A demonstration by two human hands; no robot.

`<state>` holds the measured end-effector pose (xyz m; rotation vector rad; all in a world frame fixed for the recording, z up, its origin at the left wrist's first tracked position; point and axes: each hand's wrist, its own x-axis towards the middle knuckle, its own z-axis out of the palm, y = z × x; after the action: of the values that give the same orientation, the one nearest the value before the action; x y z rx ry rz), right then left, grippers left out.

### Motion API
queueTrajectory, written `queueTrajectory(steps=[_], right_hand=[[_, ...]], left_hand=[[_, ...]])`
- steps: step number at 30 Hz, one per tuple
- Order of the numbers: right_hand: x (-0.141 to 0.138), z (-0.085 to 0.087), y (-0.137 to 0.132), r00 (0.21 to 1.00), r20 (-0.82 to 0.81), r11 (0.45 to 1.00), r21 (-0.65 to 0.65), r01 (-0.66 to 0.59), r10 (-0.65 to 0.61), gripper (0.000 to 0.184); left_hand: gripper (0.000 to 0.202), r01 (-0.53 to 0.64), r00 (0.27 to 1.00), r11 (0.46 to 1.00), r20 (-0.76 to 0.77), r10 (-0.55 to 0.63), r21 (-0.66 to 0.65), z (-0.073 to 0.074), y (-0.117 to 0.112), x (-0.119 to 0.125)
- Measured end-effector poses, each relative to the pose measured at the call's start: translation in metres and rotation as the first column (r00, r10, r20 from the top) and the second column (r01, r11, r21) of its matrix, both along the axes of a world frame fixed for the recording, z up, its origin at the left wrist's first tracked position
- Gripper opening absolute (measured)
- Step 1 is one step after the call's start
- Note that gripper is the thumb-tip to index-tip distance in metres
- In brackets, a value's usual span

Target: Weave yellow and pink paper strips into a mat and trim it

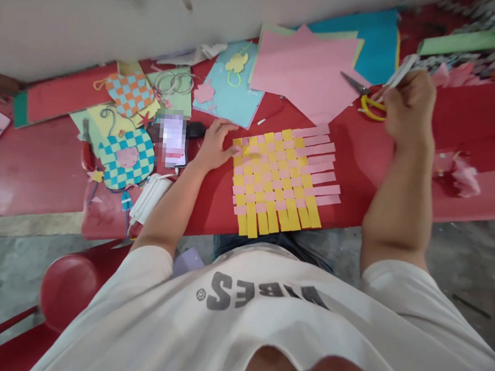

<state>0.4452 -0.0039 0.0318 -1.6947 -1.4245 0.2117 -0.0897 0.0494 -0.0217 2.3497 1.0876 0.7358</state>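
A woven paper mat [273,176] of pink and yellow strips lies in front of me. Its loose pink ends stick out to the right, and its yellow ends point toward my body. My left hand [216,146] rests at the mat's upper left corner, fingers stretched out and thumb at the edge. Off to the right, my right hand [410,103] is raised and closed on a slim white object [402,71] whose kind I cannot make out. Beside that hand are scissors with yellow handles [370,106], blades pointing left; whether the fingers touch them is unclear.
Pink sheets [302,70] and blue paper [363,41] lie behind the mat. Left are a phone [174,141], a dark mouse [196,129], a white charger-like item [151,198] and checkered paper crafts [126,157]. A green roll [463,43] and paper scraps lie far right.
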Motion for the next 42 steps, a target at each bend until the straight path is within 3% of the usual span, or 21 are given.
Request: queueTrajectory(steps=[2,4,5,7,9,11,13,15,16,18,24,28,32,38,42], right_hand=[[-0.022,-0.001,0.006,0.958,-0.21,0.968,0.198,-0.156,0.198,0.042],[-0.058,0.003,0.005,0.866,-0.221,0.861,0.365,-0.354,0.449,0.034],[-0.081,0.008,0.002,0.817,-0.198,0.809,0.388,-0.441,0.541,0.037],[-0.129,0.021,-0.009,0.761,-0.161,0.765,0.303,-0.568,0.629,0.052],[-0.173,0.034,-0.022,0.673,-0.166,0.693,0.158,-0.703,0.721,0.053],[-0.205,0.042,-0.031,0.6,-0.241,0.641,0.154,-0.752,0.763,0.054],[-0.223,0.041,-0.038,0.561,-0.342,0.633,0.152,-0.759,0.754,0.056],[-0.227,0.033,-0.042,0.557,-0.421,0.653,0.123,-0.747,0.716,0.054],[-0.226,0.028,-0.044,0.555,-0.456,0.661,0.106,-0.743,0.696,0.053],[-0.22,0.02,-0.047,0.533,-0.522,0.663,0.084,-0.744,0.665,0.049],[-0.209,0.016,-0.051,0.522,-0.585,0.697,0.108,-0.709,0.622,0.036],[-0.205,0.013,-0.046,0.513,-0.625,0.74,0.162,-0.653,0.589,0.042],[-0.201,0.003,-0.044,0.523,-0.666,0.762,0.107,-0.638,0.532,0.047],[-0.2,-0.006,-0.046,0.421,-0.773,0.754,0.111,-0.647,0.475,0.039],[-0.205,-0.005,-0.047,0.376,-0.826,0.77,0.105,-0.63,0.42,0.041]], left_hand=[[0.086,-0.036,0.987,0.999,0.156,0.032,0.02,0.006,-0.004,0.007],[0.074,-0.071,0.952,0.997,0.301,0.061,0.023,0.018,-0.013,0.023],[0.069,-0.053,0.926,0.999,0.375,0.046,0.008,0.025,-0.018,0.034],[0.073,0.026,0.873,0.998,0.487,0.003,-0.053,0.041,-0.029,0.058],[0.086,0.127,0.822,0.987,0.567,-0.052,-0.094,0.051,-0.038,0.08],[0.092,0.207,0.747,0.971,0.661,-0.077,-0.12,0.055,-0.045,0.095],[0.081,0.225,0.669,0.959,0.743,-0.026,-0.17,0.054,-0.052,0.1],[0.06,0.235,0.633,0.919,0.767,0.103,-0.317,0.051,-0.06,0.097],[0.054,0.249,0.629,0.873,0.756,0.184,-0.42,0.05,-0.064,0.095],[0.055,0.268,0.615,0.791,0.729,0.299,-0.551,0.051,-0.072,0.092],[0.065,0.344,0.625,0.642,0.677,0.387,-0.685,0.06,-0.076,0.093],[0.071,0.354,0.641,0.618,0.664,0.386,-0.701,0.067,-0.073,0.087],[0.071,0.399,0.675,0.581,0.657,0.337,-0.709,0.072,-0.072,0.079],[0.054,0.533,0.597,0.556,0.749,0.286,-0.637,0.065,-0.068,0.074],[0.048,0.564,0.599,0.558,0.767,0.231,-0.609,0.059,-0.068,0.074]])
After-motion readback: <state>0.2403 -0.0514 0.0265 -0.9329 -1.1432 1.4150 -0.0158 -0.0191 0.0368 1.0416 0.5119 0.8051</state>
